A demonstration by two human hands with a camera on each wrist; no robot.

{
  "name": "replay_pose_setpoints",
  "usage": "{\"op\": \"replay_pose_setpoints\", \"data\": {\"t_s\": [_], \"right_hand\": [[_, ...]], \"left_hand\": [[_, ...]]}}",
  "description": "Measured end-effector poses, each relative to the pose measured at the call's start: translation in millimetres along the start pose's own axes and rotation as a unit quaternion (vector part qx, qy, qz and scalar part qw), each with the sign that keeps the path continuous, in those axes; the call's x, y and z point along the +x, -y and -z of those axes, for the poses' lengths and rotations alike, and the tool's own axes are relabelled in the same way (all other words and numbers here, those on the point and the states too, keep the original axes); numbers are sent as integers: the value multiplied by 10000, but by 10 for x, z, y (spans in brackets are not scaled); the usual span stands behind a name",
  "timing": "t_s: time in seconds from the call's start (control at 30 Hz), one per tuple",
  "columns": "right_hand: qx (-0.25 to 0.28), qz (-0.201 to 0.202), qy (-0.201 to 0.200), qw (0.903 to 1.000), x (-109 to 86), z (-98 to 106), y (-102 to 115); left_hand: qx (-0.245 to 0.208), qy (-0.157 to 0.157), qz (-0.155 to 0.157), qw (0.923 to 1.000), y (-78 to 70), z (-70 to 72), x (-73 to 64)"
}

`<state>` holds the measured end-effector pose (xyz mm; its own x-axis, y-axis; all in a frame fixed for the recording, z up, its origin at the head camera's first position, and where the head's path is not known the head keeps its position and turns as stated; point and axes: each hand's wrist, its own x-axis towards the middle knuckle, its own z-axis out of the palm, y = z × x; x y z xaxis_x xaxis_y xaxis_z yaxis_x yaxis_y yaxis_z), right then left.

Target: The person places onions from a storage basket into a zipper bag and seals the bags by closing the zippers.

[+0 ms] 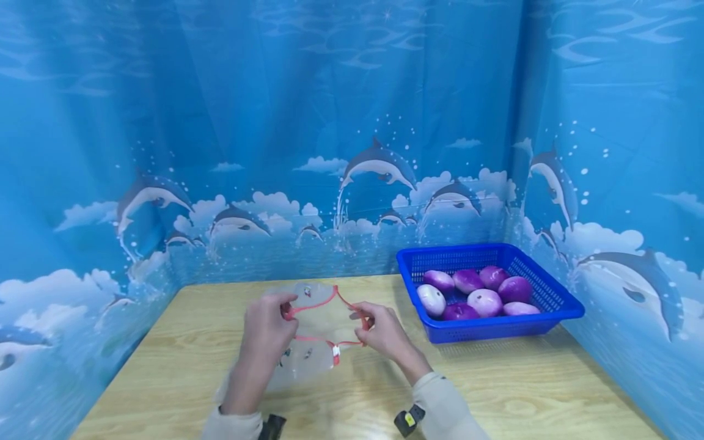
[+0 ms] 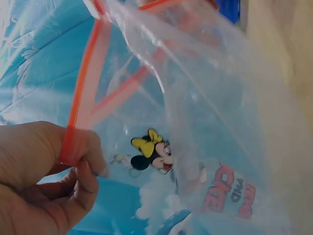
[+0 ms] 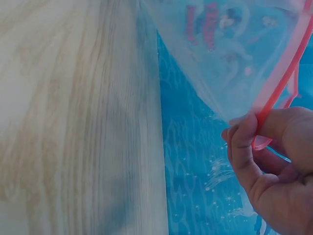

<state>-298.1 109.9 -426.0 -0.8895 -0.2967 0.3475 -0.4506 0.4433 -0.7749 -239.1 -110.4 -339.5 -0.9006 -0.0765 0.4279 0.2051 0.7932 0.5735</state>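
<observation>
A clear zip bag (image 1: 308, 357) with a red zip edge and printed cartoon figures is stretched between both hands, its mouth spread apart. My left hand (image 1: 266, 327) pinches the red edge on the left side. On the opposite side my right hand (image 1: 385, 333) pinches the same edge between thumb and fingers. In the left wrist view, the bag (image 2: 225, 147) shows a cartoon mouse with a yellow bow and red lettering. The right wrist view has the red strip (image 3: 281, 81) running up from the fingertips. A white slider sits at the near end of the zip.
To the right stands a blue plastic basket (image 1: 489, 330) holding several purple-and-white onion-like vegetables (image 1: 486, 302). Everything rests near or on a wooden table (image 1: 181, 360). Behind and beside it hang blue curtains (image 1: 308, 122) printed with dolphins.
</observation>
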Motion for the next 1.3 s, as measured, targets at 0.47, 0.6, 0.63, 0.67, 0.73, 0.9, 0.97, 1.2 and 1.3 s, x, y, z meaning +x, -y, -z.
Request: {"op": "replay_pose_setpoints", "data": {"t_s": [0.47,0.6,0.63,0.67,0.73,0.9,0.97,1.2,1.3], "right_hand": [[71,-278,160,9995,11,53,-21],[139,-190,129,9996,23,78,-10],[170,-151,134,9997,26,83,-8],[224,-122,154,9996,29,86,-5],[326,-90,181,9993,32,93,7],[431,-98,212,9988,34,115,43],[439,-100,215,9988,33,126,51],[902,-86,340,9953,31,149,39],[1123,-55,392,9929,28,153,36]], "left_hand": [[-158,-944,-523,9940,32,187,-41],[-116,-647,-321,9973,35,201,-21],[-84,-583,-289,9978,37,199,-18],[-86,-528,-268,9982,43,197,-15],[-147,-418,-258,9987,57,190,-10],[-532,39,-184,9984,74,195,-1],[-714,251,-108,9971,66,213,1],[-979,472,-121,9940,62,257,8],[-912,391,-255,9947,71,254,11]]}}
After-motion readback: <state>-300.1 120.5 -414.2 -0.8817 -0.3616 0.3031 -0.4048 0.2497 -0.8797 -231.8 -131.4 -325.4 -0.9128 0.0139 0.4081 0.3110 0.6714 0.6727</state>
